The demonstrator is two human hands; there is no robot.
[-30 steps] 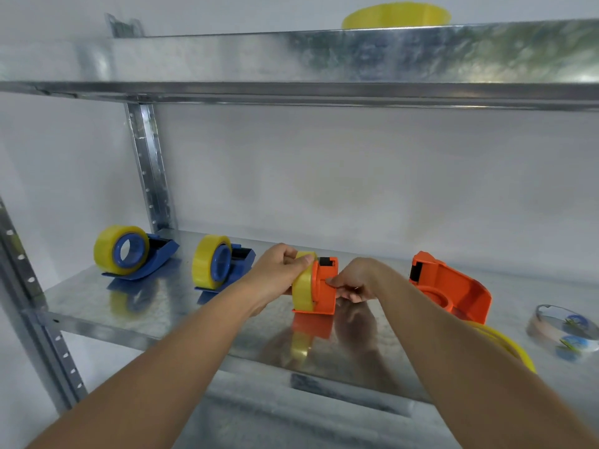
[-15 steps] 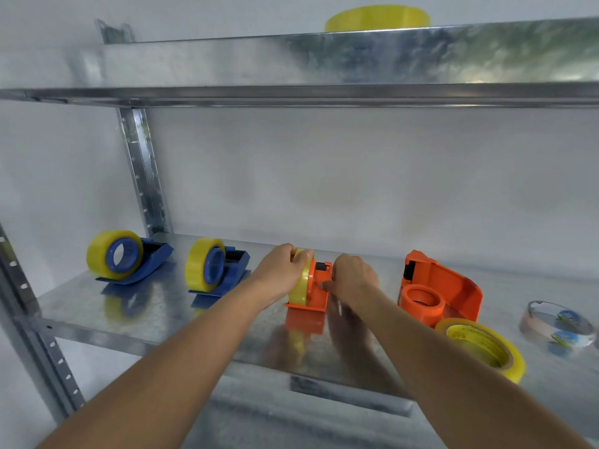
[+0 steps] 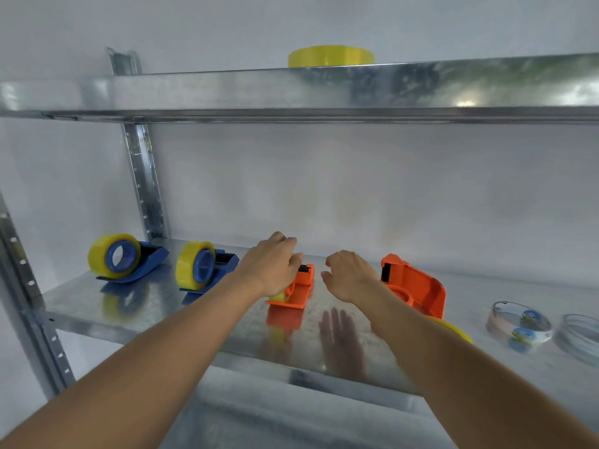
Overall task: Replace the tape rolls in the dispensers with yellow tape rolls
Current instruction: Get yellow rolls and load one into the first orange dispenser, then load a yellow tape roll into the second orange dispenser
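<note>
An orange dispenser (image 3: 301, 288) stands on the metal shelf (image 3: 129, 306) with a yellow roll in it, mostly hidden under my left hand (image 3: 270, 265), which curls over the roll's top. My right hand (image 3: 348, 275) hovers just right of it, fingers loosely curled, holding nothing. A second orange dispenser (image 3: 418, 285) lies on its side to the right with a bare hub. A loose yellow roll (image 3: 453, 328) peeks out behind my right forearm. Two blue dispensers (image 3: 146, 260) (image 3: 214, 267) at the left carry yellow rolls.
Two clear tape rolls (image 3: 518, 325) (image 3: 580, 335) lie at the shelf's right end. Another yellow roll (image 3: 330, 56) lies flat on the upper shelf (image 3: 227, 89). A perforated upright (image 3: 144, 183) stands at the back left.
My right hand has let go of the middle orange dispenser and drawn off to the right. My left hand stays on the roll. The view has tilted upward.
</note>
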